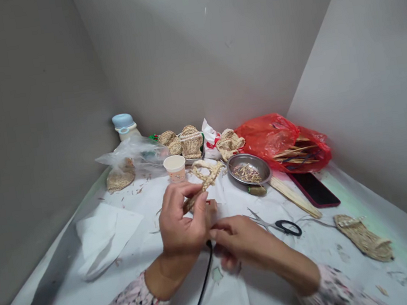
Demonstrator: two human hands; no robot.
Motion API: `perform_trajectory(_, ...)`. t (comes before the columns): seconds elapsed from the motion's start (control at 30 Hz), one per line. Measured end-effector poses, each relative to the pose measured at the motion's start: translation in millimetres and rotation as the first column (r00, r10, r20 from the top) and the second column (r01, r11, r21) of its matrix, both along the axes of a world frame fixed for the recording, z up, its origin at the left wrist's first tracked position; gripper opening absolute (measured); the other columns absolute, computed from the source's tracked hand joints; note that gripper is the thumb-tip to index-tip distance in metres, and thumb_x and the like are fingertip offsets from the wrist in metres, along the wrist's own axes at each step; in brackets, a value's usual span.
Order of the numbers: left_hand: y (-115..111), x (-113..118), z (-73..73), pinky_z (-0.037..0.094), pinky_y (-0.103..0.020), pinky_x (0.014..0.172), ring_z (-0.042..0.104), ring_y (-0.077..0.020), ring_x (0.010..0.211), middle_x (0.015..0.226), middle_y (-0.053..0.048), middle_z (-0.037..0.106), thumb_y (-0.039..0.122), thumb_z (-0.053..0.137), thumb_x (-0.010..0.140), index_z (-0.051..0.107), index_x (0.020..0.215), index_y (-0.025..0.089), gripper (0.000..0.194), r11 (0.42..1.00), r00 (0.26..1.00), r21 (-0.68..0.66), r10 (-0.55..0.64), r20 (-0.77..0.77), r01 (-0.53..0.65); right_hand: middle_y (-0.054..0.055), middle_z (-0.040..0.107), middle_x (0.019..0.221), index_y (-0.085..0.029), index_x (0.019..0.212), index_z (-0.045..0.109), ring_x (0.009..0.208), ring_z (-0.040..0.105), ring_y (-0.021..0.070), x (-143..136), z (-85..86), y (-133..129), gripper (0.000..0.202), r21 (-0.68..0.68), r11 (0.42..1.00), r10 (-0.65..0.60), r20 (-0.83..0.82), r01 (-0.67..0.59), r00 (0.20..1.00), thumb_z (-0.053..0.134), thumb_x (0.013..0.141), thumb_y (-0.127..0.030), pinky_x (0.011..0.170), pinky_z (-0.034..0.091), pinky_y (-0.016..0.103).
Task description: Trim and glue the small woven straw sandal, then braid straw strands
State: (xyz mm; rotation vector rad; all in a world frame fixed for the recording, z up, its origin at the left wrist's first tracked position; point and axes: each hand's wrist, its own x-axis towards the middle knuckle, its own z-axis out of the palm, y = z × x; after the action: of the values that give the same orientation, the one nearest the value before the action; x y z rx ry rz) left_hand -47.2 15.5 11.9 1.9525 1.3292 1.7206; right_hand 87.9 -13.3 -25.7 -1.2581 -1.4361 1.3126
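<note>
A tan braided straw strip [210,178] runs up and away from my left hand [184,218], which is closed around its lower end, thumb and index finger pinching it. My right hand [241,243] is just below and to the right, its fingertips pressed together near the left hand's palm; whatever they pinch is too small to make out. Behind the hands, a small reddish-brown block [211,206] shows in part. A black cable [203,289] rises from the front edge to a dark tip under the hands.
Scissors [277,224], a straw piece [365,238] and a phone [314,189] lie right. Behind stand a metal bowl [249,169], a paper cup [175,168], a red bag [273,140] and a bottle [125,127]. White cloth [107,234] lies left.
</note>
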Motion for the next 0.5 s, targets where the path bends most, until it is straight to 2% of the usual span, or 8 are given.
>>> perform_trajectory(0.03,-2,1,-1.6,0.051,-0.029,0.072,0.060,-0.0187,0.090,0.092,-0.004,0.062,0.022,0.060,0.086,0.060,0.091,0.021,0.005,1.000,0.999,0.010,-0.020,-0.027,0.020,0.000,0.062,0.055,-0.017,0.068,0.066,0.039,0.055,0.0112,12,6.1,-3,0.026,-0.030,0.999,-0.014,0.073,0.017,0.997,0.057,0.085,-0.035,0.039,0.040,0.020)
perform_trajectory(0.1,-5,4,-5.7,0.051,-0.031,0.073,0.061,-0.0192,0.089,0.092,-0.005,0.062,0.021,0.059,0.086,0.060,0.091,0.021,0.005,0.996,0.992,0.027,-0.078,-0.101,0.081,0.003,0.068,0.071,-0.017,0.084,0.069,0.054,0.061,0.0130,37,17.9,-7,0.023,0.078,0.982,-0.181,0.098,0.174,0.979,0.057,0.086,-0.037,0.049,0.046,0.023)
perform_trajectory(0.17,-7,6,-10.2,0.050,-0.033,0.075,0.061,-0.0191,0.086,0.090,-0.006,0.063,0.018,0.058,0.087,0.060,0.093,0.021,0.007,0.984,0.969,0.059,-0.156,-0.192,0.170,0.008,0.070,0.088,-0.018,0.101,0.066,0.077,0.067,0.0188,60,25.8,-8,0.031,0.139,0.936,-0.322,-0.041,0.325,0.946,0.061,0.084,-0.044,0.066,0.053,0.029)
perform_trajectory(0.2,-8,7,-12.3,0.050,-0.034,0.076,0.060,-0.0189,0.085,0.090,-0.006,0.064,0.016,0.058,0.087,0.060,0.094,0.021,0.009,0.971,0.951,0.087,-0.195,-0.238,0.221,0.010,0.070,0.100,-0.019,0.109,0.064,0.091,0.067,0.0215,70,27.5,-9,0.036,0.152,0.929,-0.322,-0.120,0.338,0.939,0.061,0.084,-0.045,0.077,0.054,0.034)
perform_trajectory(0.27,-9,9,-15.9,0.048,-0.034,0.076,0.059,-0.0186,0.084,0.088,-0.005,0.064,0.012,0.058,0.086,0.059,0.097,0.021,0.015,0.939,0.915,0.142,-0.257,-0.312,0.312,0.012,0.065,0.119,-0.022,0.122,0.058,0.109,0.062,0.0251,83,26.2,-8,0.046,0.143,0.951,-0.239,-0.228,0.275,0.944,0.062,0.084,-0.048,0.092,0.049,0.041)
perform_trajectory(0.33,-9,10,-18.5,0.046,-0.035,0.077,0.058,-0.0183,0.085,0.088,-0.005,0.065,0.009,0.058,0.085,0.058,0.098,0.021,0.018,0.914,0.885,0.165,-0.293,-0.362,0.370,0.012,0.060,0.129,-0.025,0.130,0.053,0.119,0.057,0.0268,88,20.8,-8,0.053,0.122,0.979,-0.128,-0.264,0.165,0.956,0.063,0.083,-0.048,0.101,0.043,0.046)
perform_trajectory(0.4,-8,10,-20.2,0.044,-0.035,0.078,0.058,-0.0186,0.086,0.089,-0.005,0.065,0.009,0.057,0.085,0.057,0.098,0.021,0.018,0.903,0.864,0.148,-0.321,-0.388,0.402,0.011,0.055,0.136,-0.026,0.134,0.051,0.125,0.052,0.0272,89,15.2,-9,0.056,0.100,0.991,-0.061,-0.265,0.090,0.962,0.065,0.083,-0.046,0.105,0.039,0.047)
perform_trajectory(0.5,-8,11,-21.1,0.043,-0.037,0.081,0.059,-0.0196,0.088,0.090,-0.006,0.066,0.012,0.054,0.087,0.059,0.097,0.021,0.014,0.886,0.820,0.061,-0.397,-0.413,0.460,0.010,0.053,0.139,-0.026,0.133,0.052,0.128,0.049,0.0273,91,12.0,-12,0.054,0.079,0.996,-0.029,-0.247,0.050,0.969,0.065,0.083,-0.043,0.106,0.037,0.046)
